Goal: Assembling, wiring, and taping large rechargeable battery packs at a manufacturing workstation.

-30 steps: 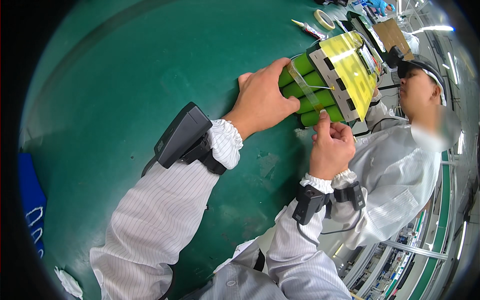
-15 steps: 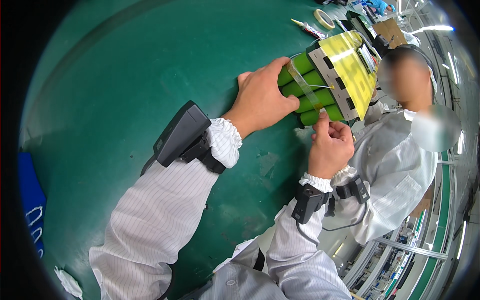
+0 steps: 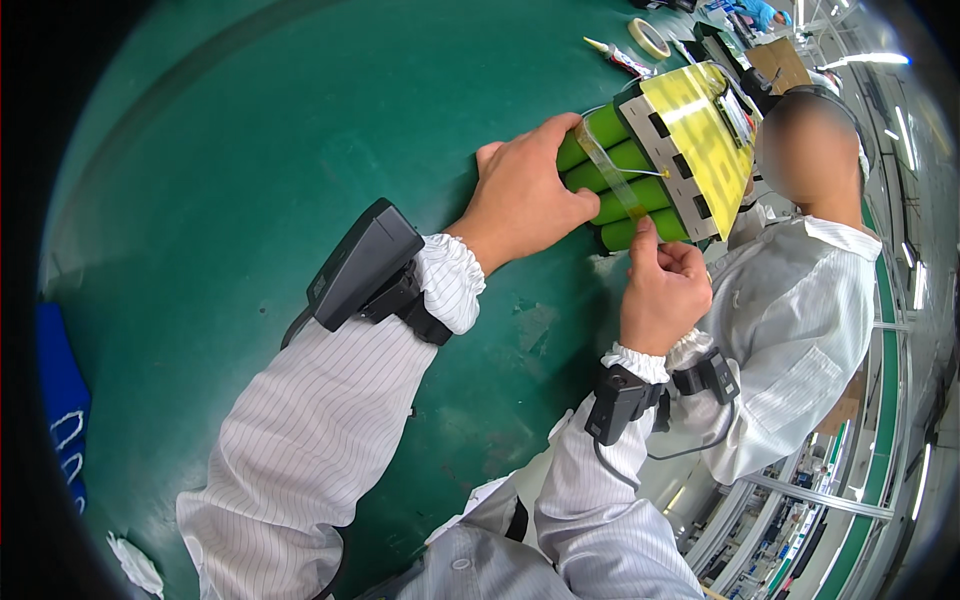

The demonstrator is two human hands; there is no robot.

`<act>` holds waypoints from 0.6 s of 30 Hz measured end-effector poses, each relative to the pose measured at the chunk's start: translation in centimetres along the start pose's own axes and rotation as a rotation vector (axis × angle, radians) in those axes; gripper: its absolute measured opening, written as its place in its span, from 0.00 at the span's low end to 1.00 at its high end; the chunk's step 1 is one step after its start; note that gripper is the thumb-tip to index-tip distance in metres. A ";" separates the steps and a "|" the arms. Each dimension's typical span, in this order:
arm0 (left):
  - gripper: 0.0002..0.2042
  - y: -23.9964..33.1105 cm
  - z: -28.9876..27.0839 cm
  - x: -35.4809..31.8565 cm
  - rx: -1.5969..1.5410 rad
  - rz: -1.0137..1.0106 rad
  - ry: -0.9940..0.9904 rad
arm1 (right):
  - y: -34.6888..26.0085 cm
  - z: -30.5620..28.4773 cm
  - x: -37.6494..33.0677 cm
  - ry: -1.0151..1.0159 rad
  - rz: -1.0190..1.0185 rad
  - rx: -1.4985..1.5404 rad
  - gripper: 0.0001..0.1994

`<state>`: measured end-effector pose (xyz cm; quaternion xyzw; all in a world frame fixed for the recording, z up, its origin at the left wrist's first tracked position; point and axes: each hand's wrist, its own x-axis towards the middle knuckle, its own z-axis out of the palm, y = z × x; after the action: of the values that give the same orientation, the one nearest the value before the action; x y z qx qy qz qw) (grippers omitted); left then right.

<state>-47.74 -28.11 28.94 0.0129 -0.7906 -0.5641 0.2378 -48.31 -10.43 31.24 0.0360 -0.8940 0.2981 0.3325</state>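
Note:
A battery pack (image 3: 612,180) of several green cylindrical cells stands on the green table at upper right, with a yellow sheet (image 3: 695,130) over a pale cell holder. A strip of clear tape (image 3: 607,172) runs across the cells, amber at its lower end. Thumb and fingers of my left hand (image 3: 525,190) grip the pack's left side. At the strip's lower end, my right hand (image 3: 665,295) has a fingertip against the tape, its other fingers curled in. What lies between those fingertips is hidden. A thin white wire (image 3: 635,171) passes over the cells.
Beyond the pack lie a tape roll (image 3: 649,38) and a glue tube (image 3: 620,57). A co-worker in a white coat (image 3: 800,310) stands close at the right. A blue object (image 3: 62,390) sits at the left edge, and a crumpled white piece (image 3: 135,565) at lower left.
My right fingertips have shifted slightly, and the whitish bit seen at them no longer shows. My left hand and the pack stay put. The co-worker's head has moved a little.

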 end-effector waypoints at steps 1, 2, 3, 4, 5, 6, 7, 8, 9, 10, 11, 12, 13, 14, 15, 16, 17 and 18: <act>0.31 0.1 0.1 0.0 -0.002 0.003 -0.001 | 0.0 -0.2 0.1 0.009 -0.026 -0.039 0.17; 0.31 0.1 0.0 0.0 -0.001 0.002 -0.001 | -0.2 -0.1 0.1 0.008 -0.026 -0.039 0.17; 0.31 0.0 0.0 0.0 -0.002 0.004 0.001 | -0.4 -0.1 0.0 0.001 0.013 -0.007 0.17; 0.31 0.0 0.0 0.0 -0.004 0.006 0.003 | -0.5 -0.1 0.0 -0.005 0.051 0.024 0.17; 0.31 0.0 0.0 -0.1 -0.003 0.005 0.004 | -0.5 -0.1 -0.2 -0.006 0.051 0.025 0.17; 0.31 0.0 -0.1 -0.1 -0.001 0.002 0.005 | -0.4 0.0 -0.4 -0.011 0.081 0.084 0.17; 0.31 -0.1 -0.1 -0.2 0.000 -0.001 0.006 | -0.3 0.0 -0.5 -0.016 0.110 0.143 0.17; 0.31 0.0 -0.1 -0.1 -0.002 -0.002 0.005 | -0.3 -0.1 -0.5 -0.016 0.110 0.141 0.17; 0.31 0.0 -0.1 -0.1 -0.002 -0.006 -0.001 | -0.4 -0.2 -0.5 -0.024 0.106 0.130 0.17; 0.31 0.0 -0.1 -0.1 -0.002 -0.010 -0.007 | -0.5 -0.3 -0.4 -0.033 0.102 0.119 0.17; 0.31 -0.1 -0.2 -0.1 0.001 -0.012 -0.006 | -0.7 -0.3 -0.4 -0.035 0.103 0.121 0.17; 0.31 -0.2 -0.3 -0.2 0.001 -0.015 -0.006 | -1.1 -0.3 -0.4 -0.034 0.094 0.045 0.16; 0.31 -0.3 -0.4 -0.3 0.002 -0.019 -0.005 | -1.3 -0.1 -0.5 -0.034 0.084 -0.029 0.16; 0.31 -0.2 -0.3 -0.2 -0.002 -0.018 -0.005 | -1.2 -0.3 -0.3 -0.032 0.083 -0.033 0.16; 0.31 0.0 -0.2 -0.2 -0.004 -0.012 0.001 | -1.0 -0.4 -0.2 -0.031 0.086 -0.008 0.17; 0.31 0.1 -0.1 -0.2 -0.006 -0.006 0.007 | -0.9 -0.5 0.0 -0.030 0.089 0.016 0.17; 0.31 0.1 -0.1 -0.2 -0.007 -0.007 0.007 | -1.0 -0.5 -0.1 -0.031 0.089 0.015 0.17; 0.31 0.2 -0.1 -0.1 -0.011 -0.010 0.000 | -1.0 -0.5 0.0 -0.021 0.091 0.036 0.17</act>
<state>-47.56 -28.09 29.09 0.0154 -0.7874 -0.5698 0.2350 -47.74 -10.98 32.00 0.0043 -0.8927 0.3285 0.3086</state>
